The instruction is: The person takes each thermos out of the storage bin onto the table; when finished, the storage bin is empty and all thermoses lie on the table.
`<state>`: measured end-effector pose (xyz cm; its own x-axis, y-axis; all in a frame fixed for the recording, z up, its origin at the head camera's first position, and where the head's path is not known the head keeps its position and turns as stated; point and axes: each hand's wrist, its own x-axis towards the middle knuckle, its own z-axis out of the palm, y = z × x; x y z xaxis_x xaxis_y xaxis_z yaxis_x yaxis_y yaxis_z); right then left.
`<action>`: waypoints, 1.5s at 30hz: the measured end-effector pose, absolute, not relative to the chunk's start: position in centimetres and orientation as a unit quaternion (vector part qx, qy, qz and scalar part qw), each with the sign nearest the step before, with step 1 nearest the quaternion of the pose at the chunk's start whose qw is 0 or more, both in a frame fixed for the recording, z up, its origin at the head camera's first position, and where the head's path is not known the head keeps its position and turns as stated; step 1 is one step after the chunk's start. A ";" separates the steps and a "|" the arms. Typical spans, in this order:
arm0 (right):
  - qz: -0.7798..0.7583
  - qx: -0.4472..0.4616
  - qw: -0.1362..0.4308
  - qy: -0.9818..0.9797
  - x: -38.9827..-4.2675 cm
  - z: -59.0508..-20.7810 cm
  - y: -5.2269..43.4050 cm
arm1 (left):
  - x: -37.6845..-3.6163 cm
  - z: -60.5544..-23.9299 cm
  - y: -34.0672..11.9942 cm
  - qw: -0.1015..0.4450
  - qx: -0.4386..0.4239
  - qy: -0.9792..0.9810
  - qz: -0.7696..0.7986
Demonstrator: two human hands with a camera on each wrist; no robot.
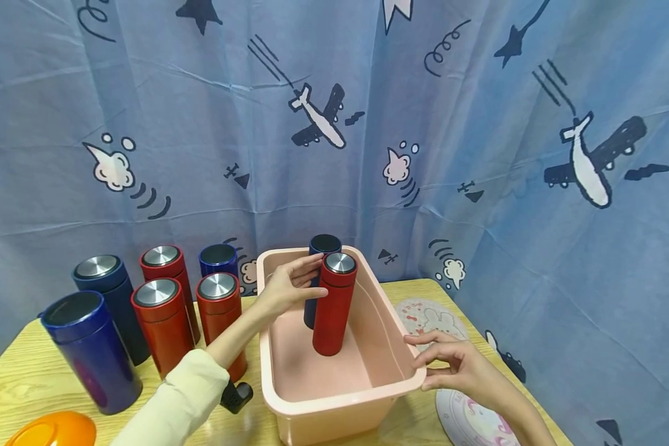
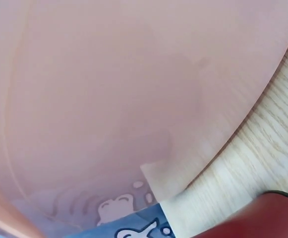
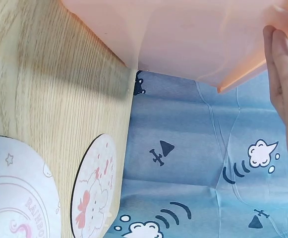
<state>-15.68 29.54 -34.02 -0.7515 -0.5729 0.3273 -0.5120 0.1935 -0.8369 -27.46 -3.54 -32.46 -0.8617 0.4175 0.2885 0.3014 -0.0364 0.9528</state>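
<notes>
A pink plastic tub (image 1: 340, 396) stands on the wooden table. Two flasks stand upright inside it: a red flask (image 1: 333, 313) with a steel lid and, behind it, a dark blue flask (image 1: 324, 244). My left hand (image 1: 290, 286) reaches over the tub's left rim and holds the red flask near its top between thumb and fingers. My right hand (image 1: 448, 364) lies at the tub's right front corner, straight fingers (image 3: 282, 74) against the rim. The left wrist view is filled by the tub wall (image 2: 109, 89), with a red flask (image 2: 253, 220) at its lower edge.
Several red and dark blue flasks (image 1: 161, 322) stand in a cluster left of the tub. A small black object (image 1: 236, 396) lies by the tub's front left corner, an orange dish (image 1: 50, 430) at bottom left. Two round printed mats (image 1: 432, 316) (image 1: 468, 421) lie right of the tub. A blue curtain hangs behind.
</notes>
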 end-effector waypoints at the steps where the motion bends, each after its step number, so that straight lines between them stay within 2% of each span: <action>1: -0.532 -0.350 0.033 0.770 -15.7 -34.1 29.5 | -27.6 -32.5 -3.5 0.042 0.262 0.696 0.667; 22: -0.518 -0.358 0.009 0.777 -15.7 -33.9 29.4 | -28.1 -32.3 -2.6 0.026 0.267 0.714 0.647; 29: -0.543 -0.345 0.034 0.765 -15.4 -33.8 29.5 | -28.1 -32.5 -2.4 0.018 0.272 0.710 0.649; 45: -0.545 -0.333 0.042 0.769 -15.5 -34.1 29.5 | -28.3 -32.6 -2.3 0.040 0.240 0.729 0.640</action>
<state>-15.53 29.53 -34.10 -0.7752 -0.5567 0.2986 -0.4661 0.1850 -0.8652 -28.26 -2.31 -32.56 -0.8818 0.4011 0.2482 0.2977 0.0650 0.9525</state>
